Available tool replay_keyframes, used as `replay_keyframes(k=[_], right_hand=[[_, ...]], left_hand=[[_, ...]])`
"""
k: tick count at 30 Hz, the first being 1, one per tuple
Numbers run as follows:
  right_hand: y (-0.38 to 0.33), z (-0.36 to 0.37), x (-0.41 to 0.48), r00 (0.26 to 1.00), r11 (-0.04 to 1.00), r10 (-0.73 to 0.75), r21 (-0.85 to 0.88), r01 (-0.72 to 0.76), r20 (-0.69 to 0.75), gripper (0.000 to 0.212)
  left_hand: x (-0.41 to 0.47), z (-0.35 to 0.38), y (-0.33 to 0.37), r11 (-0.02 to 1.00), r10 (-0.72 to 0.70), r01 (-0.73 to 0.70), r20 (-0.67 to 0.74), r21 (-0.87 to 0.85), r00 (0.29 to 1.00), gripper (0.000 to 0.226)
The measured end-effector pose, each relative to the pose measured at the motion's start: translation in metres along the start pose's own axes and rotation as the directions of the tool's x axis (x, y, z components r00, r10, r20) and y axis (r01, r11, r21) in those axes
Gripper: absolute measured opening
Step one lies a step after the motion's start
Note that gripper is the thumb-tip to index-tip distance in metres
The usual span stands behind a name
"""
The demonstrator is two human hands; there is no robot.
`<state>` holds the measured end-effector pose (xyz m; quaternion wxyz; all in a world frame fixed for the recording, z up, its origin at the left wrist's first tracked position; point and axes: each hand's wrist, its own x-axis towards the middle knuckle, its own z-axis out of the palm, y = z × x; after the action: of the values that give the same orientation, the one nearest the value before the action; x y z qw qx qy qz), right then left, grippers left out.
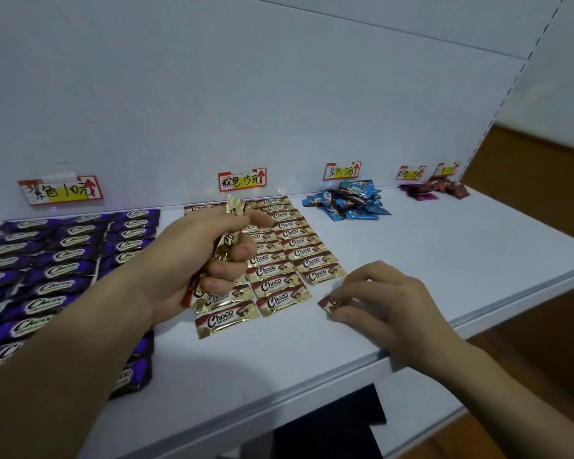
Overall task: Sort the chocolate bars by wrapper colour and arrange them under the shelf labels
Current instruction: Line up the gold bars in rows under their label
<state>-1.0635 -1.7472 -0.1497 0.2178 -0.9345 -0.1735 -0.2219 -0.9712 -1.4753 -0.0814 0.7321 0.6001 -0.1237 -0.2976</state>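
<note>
Two bare hands were over the white shelf (444, 260); the left hand (196, 260) was closed in a fist round a bundle of gold bars (235, 213), held upright above the shelf, one wrapper end sticking up past the thumb and another showing below the little finger, though how many bars it held could not be told; the right hand (378, 299) lay low on the shelf near its front edge, fingers curled, thumb and fingertips pinching a single gold bar (329, 302) that lay flat on the surface, mostly hidden beneath the fingers; that bar sat just beside the front right corner of the gold rows (289, 256), neat columns of gold-and-brown "Choco" wrappers laid flat under the brown label (242, 180); to the left of them the purple bars (63, 256) lay in similar columns under the purple label (60, 191), partly covered by the left forearm; to the right, well apart from the gold rows, the blue bars (348, 202) were in a loose heap against the back panel (279, 94) beneath the blue label (342, 169); farther right a small heap of red and magenta bars (434, 191) lay under two more labels (410, 172), whose writing was too small to read; a wooden floor (544, 150) showed beyond the shelf's right end.
</note>
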Motion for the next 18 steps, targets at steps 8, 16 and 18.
replay_keyframes(k=[8, 16, 18], right_hand=[[-0.0061, 0.0009, -0.0099, 0.996, 0.995, 0.085, -0.054, -0.083, 0.034, 0.034], [-0.0066, 0.0016, -0.0091, 0.993, 0.994, 0.103, -0.051, -0.1, 0.063, 0.039], [-0.0064, 0.0023, -0.0091, 0.991, 0.991, 0.124, -0.048, -0.122, 0.043, 0.038]], left_hand=[[0.0014, -0.0035, 0.0007, 0.992, 0.045, -0.044, 0.004, -0.12, 0.999, 0.046], [0.0066, -0.0029, -0.0009, 0.997, 0.083, -0.082, -0.101, 0.016, 0.991, 0.03], [0.0063, -0.0031, -0.0016, 0.989, 0.117, -0.106, -0.117, 0.1, 0.986, 0.025]])
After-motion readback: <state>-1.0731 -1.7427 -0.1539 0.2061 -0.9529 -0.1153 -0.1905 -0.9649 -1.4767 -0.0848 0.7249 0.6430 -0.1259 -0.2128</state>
